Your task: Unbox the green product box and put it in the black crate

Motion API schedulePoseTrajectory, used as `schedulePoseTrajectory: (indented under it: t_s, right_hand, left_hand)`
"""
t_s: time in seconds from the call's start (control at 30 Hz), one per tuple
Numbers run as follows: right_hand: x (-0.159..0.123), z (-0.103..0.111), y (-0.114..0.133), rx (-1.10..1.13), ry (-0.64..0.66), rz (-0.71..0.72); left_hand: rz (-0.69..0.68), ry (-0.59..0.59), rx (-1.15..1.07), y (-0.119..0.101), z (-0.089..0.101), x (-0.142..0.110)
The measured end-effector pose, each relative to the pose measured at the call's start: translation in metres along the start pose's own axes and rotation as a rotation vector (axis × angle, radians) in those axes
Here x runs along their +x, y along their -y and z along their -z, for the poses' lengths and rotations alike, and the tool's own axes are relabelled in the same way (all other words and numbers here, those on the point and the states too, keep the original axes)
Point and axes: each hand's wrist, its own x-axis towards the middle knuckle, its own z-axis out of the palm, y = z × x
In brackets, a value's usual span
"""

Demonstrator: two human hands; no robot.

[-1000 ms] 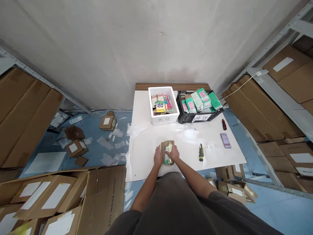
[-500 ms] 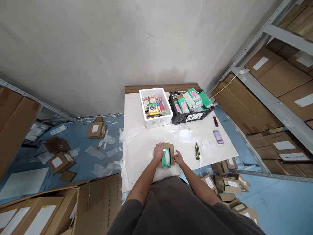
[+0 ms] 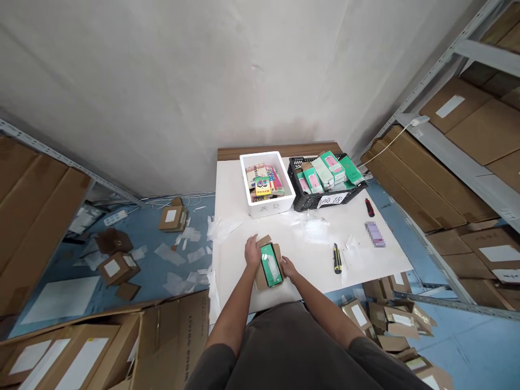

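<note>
A small brown cardboard box [image 3: 260, 278] lies with its flaps folded out on the white table near my body. Inside it sits a green box [image 3: 267, 259] with a pale, shiny patch on top. My left hand [image 3: 252, 252] grips the carton's left side near its upper corner, fingers curled over the edge. On the opposite side, my right hand [image 3: 288, 267] pinches the right flap between thumb and fingers. To the right of the hands lies a yellow and black box cutter [image 3: 337, 259].
Behind stand a white foam bin [image 3: 268, 210] of booklets and a black crate [image 3: 303, 203] of green boxes. A red knife [image 3: 369, 207] and a blurred purple item [image 3: 374, 234] lie at right. Shelves [image 3: 471, 165] of cartons flank the table; paper scraps litter the floor.
The carton's flaps are spread wider and more of the green box shows. My left hand has moved outward with the left flap. The whole view has shifted slightly.
</note>
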Motion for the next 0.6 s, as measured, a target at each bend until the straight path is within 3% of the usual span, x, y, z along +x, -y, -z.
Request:
schedulePoseTrajectory:
  t_s: [0.1, 0.17, 0.27, 0.33, 0.43, 0.6]
  right_hand:
    - [-0.003, -0.001, 0.013, -0.206, -0.207, 0.095]
    - [-0.008, -0.001, 0.021, -0.337, -0.293, 0.304]
    - [-0.013, -0.009, 0.031, -0.445, -0.196, 0.524]
    - [-0.015, -0.02, 0.036, -0.539, -0.122, 0.516]
    - [-0.015, -0.041, 0.039, -0.668, -0.06, 0.368]
    - [-0.01, -0.065, 0.043, -0.837, -0.04, 0.206]
  left_hand:
    - [-0.206, 0.154, 0.06, 0.003, 0.004, -0.006]
    - [-0.271, 0.327, 0.074, 0.008, 0.009, -0.013]
    - [-0.279, 0.441, 0.087, 0.019, 0.019, -0.026]
    - [-0.299, 0.465, 0.102, 0.026, 0.025, -0.033]
    - [-0.33, 0.552, 0.15, 0.031, 0.033, -0.041]
    - [-0.231, 0.649, 0.143, 0.027, 0.039, -0.045]
